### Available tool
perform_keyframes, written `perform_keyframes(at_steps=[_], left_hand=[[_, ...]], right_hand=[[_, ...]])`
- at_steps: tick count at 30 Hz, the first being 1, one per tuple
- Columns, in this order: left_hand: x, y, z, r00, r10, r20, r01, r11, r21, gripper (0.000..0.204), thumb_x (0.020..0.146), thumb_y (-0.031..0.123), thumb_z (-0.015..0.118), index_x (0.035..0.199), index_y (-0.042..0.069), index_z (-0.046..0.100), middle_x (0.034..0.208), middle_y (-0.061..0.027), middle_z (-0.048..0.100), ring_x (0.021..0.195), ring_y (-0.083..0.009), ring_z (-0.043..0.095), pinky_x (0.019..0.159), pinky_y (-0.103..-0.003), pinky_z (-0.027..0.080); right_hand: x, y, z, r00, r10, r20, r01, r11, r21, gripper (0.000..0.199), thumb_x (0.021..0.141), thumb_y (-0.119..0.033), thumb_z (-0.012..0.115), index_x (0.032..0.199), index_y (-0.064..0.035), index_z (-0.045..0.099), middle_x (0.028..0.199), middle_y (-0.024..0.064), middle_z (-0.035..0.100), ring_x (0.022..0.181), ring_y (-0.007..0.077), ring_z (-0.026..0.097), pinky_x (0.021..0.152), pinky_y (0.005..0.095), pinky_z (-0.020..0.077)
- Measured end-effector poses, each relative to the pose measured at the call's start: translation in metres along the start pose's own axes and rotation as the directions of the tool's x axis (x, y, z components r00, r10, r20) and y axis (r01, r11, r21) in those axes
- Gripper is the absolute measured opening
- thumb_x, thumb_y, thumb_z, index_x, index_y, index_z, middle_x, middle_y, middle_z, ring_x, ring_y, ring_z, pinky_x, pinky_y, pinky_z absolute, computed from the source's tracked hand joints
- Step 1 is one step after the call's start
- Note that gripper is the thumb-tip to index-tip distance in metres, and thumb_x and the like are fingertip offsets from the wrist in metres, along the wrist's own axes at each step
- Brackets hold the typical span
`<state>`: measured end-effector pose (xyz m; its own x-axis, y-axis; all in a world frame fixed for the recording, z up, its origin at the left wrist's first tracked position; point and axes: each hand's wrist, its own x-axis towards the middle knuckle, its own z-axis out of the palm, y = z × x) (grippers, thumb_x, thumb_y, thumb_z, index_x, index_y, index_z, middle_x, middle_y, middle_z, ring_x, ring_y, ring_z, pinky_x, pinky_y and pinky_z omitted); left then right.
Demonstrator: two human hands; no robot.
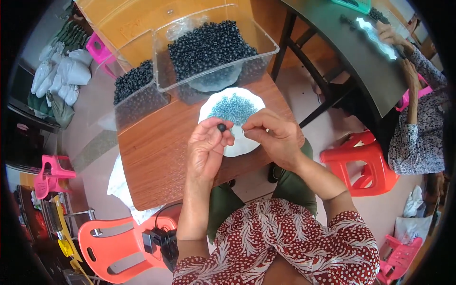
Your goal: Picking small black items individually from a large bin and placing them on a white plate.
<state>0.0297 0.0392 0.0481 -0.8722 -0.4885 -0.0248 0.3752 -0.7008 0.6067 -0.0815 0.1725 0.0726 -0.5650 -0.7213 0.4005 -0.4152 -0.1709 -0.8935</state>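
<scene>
Between the thumb and fingers of my left hand [206, 145] is a small round black bead [222, 128]. My right hand [274, 135] is pinched close beside it, a short gap away; whatever its fingertips hold is too small to make out. Both hands are over a white plate [237, 148] with a wavy rim. A heap of tiny blue-green beads [233, 109] lies on the plate's far part. Behind the plate, a large clear plastic bin [218, 61] holds many black beads [204, 45]. A smaller clear bin [135, 97] to its left holds more black beads [134, 78].
Everything near me rests on a brown wooden table [156, 156]. An orange chair [111, 242] with a black device stands at lower left. To the right are a red stool [363, 164], a dark table [351, 52] and another person's hands [392, 35] at a bright lamp.
</scene>
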Motion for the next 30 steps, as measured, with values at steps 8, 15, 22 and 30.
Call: perform_keyframes(at_steps=[8, 15, 22, 30], left_hand=[[-0.002, -0.004, -0.001, 0.998, -0.004, 0.064, 0.009, 0.997, -0.075, 0.022, 0.079, 0.007, 0.06, 0.1, 0.001, 0.055, 0.094, -0.0141, 0.057, 0.076, -0.0183, 0.052, 0.069, -0.032, 0.043], [-0.002, -0.014, -0.002, 0.995, 0.028, 0.094, -0.016, 0.993, -0.121, 0.023, 0.078, 0.006, 0.061, 0.099, -0.001, 0.055, 0.092, -0.0128, 0.057, 0.075, -0.0179, 0.053, 0.068, -0.031, 0.043], [-0.005, -0.017, 0.001, 0.997, 0.07, 0.031, -0.071, 0.997, 0.035, 0.02, 0.077, 0.0, 0.061, 0.096, -0.002, 0.055, 0.089, -0.0117, 0.058, 0.072, -0.0185, 0.053, 0.066, -0.03, 0.044], [-0.004, -0.023, -0.001, 0.992, 0.114, 0.045, -0.115, 0.993, 0.02, 0.018, 0.077, -0.001, 0.06, 0.094, -0.002, 0.055, 0.09, -0.0104, 0.058, 0.074, -0.0177, 0.052, 0.067, -0.03, 0.044]], right_hand=[[0.003, -0.007, 0.005, 1.0, 0.008, 0.005, -0.008, 1.0, 0.01, 0.017, 0.07, 0.01, 0.061, 0.084, 0.0011, 0.061, 0.084, 0.005, 0.057, 0.079, 0.0121, 0.054, 0.068, 0.0228, 0.043], [0.004, -0.008, 0.005, 1.0, -0.026, -0.011, 0.026, 1.0, 0.002, 0.018, 0.069, 0.011, 0.061, 0.084, 0.0021, 0.061, 0.084, 0.0056, 0.058, 0.079, 0.0129, 0.055, 0.068, 0.024, 0.0439], [0.004, -0.014, 0.009, 0.999, -0.029, -0.023, 0.029, 1.0, 0.003, 0.017, 0.068, 0.011, 0.062, 0.081, 0.0017, 0.06, 0.082, 0.0058, 0.058, 0.076, 0.0126, 0.054, 0.066, 0.0236, 0.0431], [0.001, -0.015, 0.011, 1.0, -0.016, -0.021, 0.016, 1.0, 0.021, 0.017, 0.067, 0.011, 0.062, 0.081, 0.0008, 0.06, 0.082, 0.0047, 0.058, 0.075, 0.0116, 0.053, 0.064, 0.0228, 0.0421]])
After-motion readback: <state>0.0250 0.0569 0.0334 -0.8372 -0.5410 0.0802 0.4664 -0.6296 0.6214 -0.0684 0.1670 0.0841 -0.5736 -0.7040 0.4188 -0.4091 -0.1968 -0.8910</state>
